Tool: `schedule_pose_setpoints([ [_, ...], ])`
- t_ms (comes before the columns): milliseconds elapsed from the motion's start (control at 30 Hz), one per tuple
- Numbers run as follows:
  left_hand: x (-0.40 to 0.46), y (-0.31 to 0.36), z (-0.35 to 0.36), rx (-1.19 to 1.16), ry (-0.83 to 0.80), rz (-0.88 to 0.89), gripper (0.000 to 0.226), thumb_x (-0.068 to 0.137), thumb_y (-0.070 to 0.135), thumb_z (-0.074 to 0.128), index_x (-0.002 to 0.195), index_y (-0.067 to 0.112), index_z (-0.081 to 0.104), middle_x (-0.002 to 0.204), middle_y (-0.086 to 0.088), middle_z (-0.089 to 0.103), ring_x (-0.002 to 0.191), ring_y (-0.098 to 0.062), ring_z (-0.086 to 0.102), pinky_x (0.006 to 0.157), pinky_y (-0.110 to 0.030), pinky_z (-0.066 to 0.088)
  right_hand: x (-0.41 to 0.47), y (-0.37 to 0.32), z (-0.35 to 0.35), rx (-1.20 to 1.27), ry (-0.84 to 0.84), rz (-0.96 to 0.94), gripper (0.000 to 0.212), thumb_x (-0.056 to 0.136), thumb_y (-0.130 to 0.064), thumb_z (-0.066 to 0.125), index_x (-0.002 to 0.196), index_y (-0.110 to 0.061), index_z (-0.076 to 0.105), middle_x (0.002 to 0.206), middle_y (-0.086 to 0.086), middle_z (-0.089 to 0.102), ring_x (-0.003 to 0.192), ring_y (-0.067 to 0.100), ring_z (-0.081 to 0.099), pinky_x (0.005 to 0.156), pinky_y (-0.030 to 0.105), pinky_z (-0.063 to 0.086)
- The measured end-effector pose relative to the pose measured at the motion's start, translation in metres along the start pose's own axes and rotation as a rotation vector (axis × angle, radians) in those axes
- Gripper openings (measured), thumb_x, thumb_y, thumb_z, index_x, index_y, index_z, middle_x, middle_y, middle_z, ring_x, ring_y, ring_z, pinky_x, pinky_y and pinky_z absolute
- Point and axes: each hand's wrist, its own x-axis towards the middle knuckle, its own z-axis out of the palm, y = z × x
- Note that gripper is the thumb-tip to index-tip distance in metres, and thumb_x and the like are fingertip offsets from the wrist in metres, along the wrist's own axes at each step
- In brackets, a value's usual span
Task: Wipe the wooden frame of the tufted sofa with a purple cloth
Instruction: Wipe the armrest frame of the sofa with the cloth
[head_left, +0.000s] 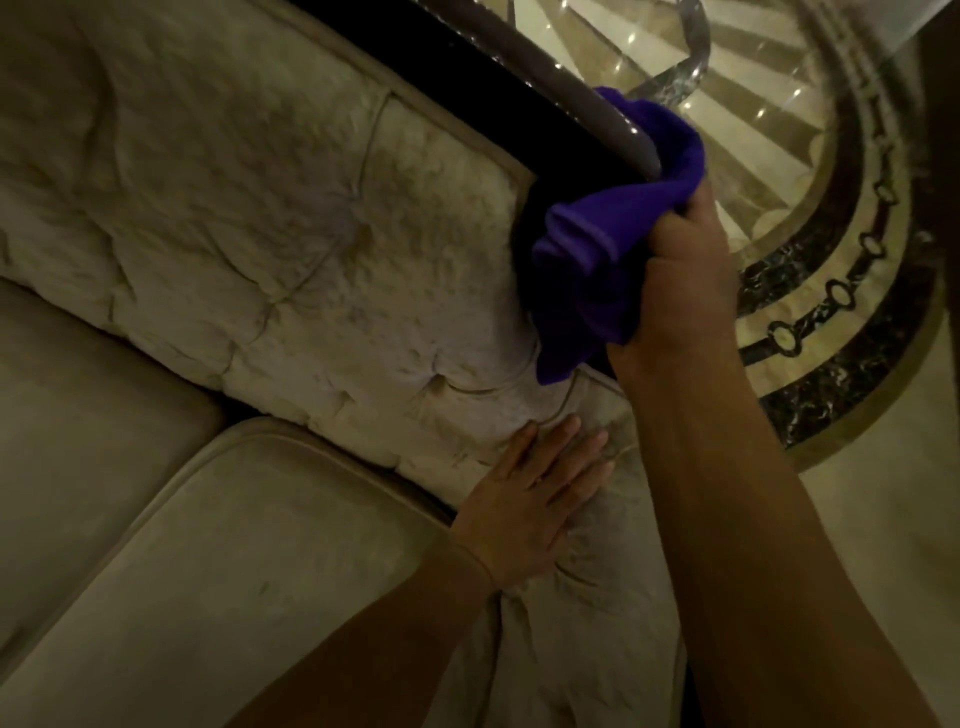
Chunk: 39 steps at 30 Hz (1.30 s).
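A cream tufted sofa (291, 218) fills the left and middle of the head view. Its dark wooden frame (483, 73) runs diagonally along the top of the backrest to a corner at the upper middle. My right hand (680, 280) grips a bunched purple cloth (597, 260) and presses it against that corner of the frame, where the cloth wraps around the rail's end. My left hand (535, 499) lies flat, fingers spread, on the tufted inner side of the armrest, holding nothing.
Two smooth seat cushions (234, 571) lie at the lower left. Beyond the sofa's back is a polished marble floor (810, 249) with dark curved inlay bands. A dark vertical edge (940, 156) stands at the far right.
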Motion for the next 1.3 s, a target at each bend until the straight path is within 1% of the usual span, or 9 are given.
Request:
schedule_pose_setpoints([
  [100, 0.003, 0.001, -0.004, 0.01, 0.039, -0.007, 0.052, 0.092, 0.032, 0.049, 0.139, 0.011, 0.036, 0.153, -0.01, 0.028, 0.159, -0.027, -0.015, 0.127, -0.053, 0.004, -0.014, 0.017, 0.004, -0.429, 0.01, -0.169, 0.049, 0.079, -0.012, 0.052, 0.125, -0.029, 0.061, 0.105, -0.009, 0.07, 0.097, 0.002, 0.066, 0.089, 0.024, 0.054],
  [167, 0.002, 0.001, -0.004, 0.038, 0.02, 0.009, 0.055, 0.092, 0.035, 0.047, 0.14, 0.009, 0.036, 0.147, -0.01, 0.031, 0.159, -0.032, 0.003, 0.128, -0.052, -0.002, -0.017, 0.027, 0.0, -0.699, -0.034, -0.192, 0.053, 0.085, -0.012, 0.056, 0.137, -0.016, 0.06, 0.118, 0.0, 0.07, 0.109, 0.013, 0.065, 0.097, 0.031, 0.053],
  [267, 0.001, 0.002, -0.007, 0.075, -0.016, 0.021, 0.064, 0.09, 0.037, 0.05, 0.144, 0.008, 0.033, 0.151, -0.011, 0.03, 0.148, -0.035, 0.026, 0.129, -0.051, -0.008, -0.014, 0.031, -0.016, -0.988, -0.076, -0.251, 0.051, 0.088, -0.015, 0.059, 0.14, -0.018, 0.061, 0.128, 0.007, 0.069, 0.115, 0.028, 0.063, 0.1, 0.046, 0.048],
  [500, 0.0, 0.016, -0.014, 0.065, -0.116, -0.071, 0.086, 0.088, 0.038, 0.053, 0.161, 0.014, 0.014, 0.17, -0.008, 0.015, 0.158, -0.035, 0.01, 0.127, -0.061, 0.008, -0.034, 0.03, -0.069, -1.567, -0.165, -0.357, 0.058, 0.091, -0.033, 0.056, 0.147, -0.02, 0.049, 0.142, 0.01, 0.055, 0.133, 0.033, 0.047, 0.111, 0.052, 0.033],
  [700, 0.002, 0.043, -0.037, 0.01, -0.201, -0.237, 0.078, 0.088, 0.031, 0.058, 0.159, 0.009, 0.035, 0.169, -0.013, 0.029, 0.158, -0.035, 0.017, 0.122, -0.065, 0.02, -0.067, 0.024, -0.12, -1.648, -0.041, -0.254, 0.066, 0.092, -0.028, 0.06, 0.154, -0.026, 0.036, 0.159, 0.017, 0.035, 0.145, 0.041, 0.033, 0.109, 0.064, 0.037],
  [833, 0.0, 0.043, -0.048, 0.1, -0.295, -0.207, 0.081, 0.094, 0.037, 0.052, 0.163, 0.01, 0.02, 0.173, -0.012, 0.012, 0.16, -0.035, 0.006, 0.124, -0.062, 0.018, -0.121, 0.037, -0.172, -1.59, 0.172, -0.124, 0.073, 0.098, -0.024, 0.059, 0.161, -0.024, 0.023, 0.165, 0.023, 0.026, 0.148, 0.046, 0.028, 0.111, 0.066, 0.041],
  [967, -0.017, 0.055, -0.055, 0.133, -0.381, -0.208, 0.079, 0.097, 0.031, 0.047, 0.164, 0.007, 0.013, 0.174, -0.016, 0.002, 0.16, -0.036, 0.003, 0.122, -0.059, 0.025, -0.198, 0.067, -0.217, -1.387, 0.315, 0.143, 0.079, 0.101, -0.027, 0.059, 0.165, -0.019, 0.012, 0.159, 0.022, 0.034, 0.14, 0.043, 0.041, 0.104, 0.056, 0.047],
  [1133, -0.076, 0.091, -0.057, -0.007, -0.747, -0.295, 0.084, 0.098, 0.036, 0.055, 0.164, 0.016, 0.007, 0.173, -0.011, 0.005, 0.153, -0.035, 0.023, 0.12, -0.052, 0.031, -0.302, 0.101, -0.243, -1.528, 0.237, 0.379, 0.086, 0.101, -0.033, 0.059, 0.164, -0.018, 0.003, 0.156, 0.021, 0.035, 0.132, 0.04, 0.046, 0.096, 0.051, 0.054],
  [1300, -0.198, 0.171, -0.078, -0.299, -0.889, -0.492, 0.082, 0.1, 0.04, 0.058, 0.165, 0.018, 0.014, 0.174, -0.01, -0.01, 0.155, -0.03, 0.027, 0.119, -0.04, 0.037, -0.36, 0.091, -0.249, -1.571, 0.164, 0.532, 0.087, 0.101, -0.037, 0.056, 0.164, -0.016, -0.002, 0.155, 0.022, 0.035, 0.13, 0.039, 0.048, 0.094, 0.047, 0.053],
])
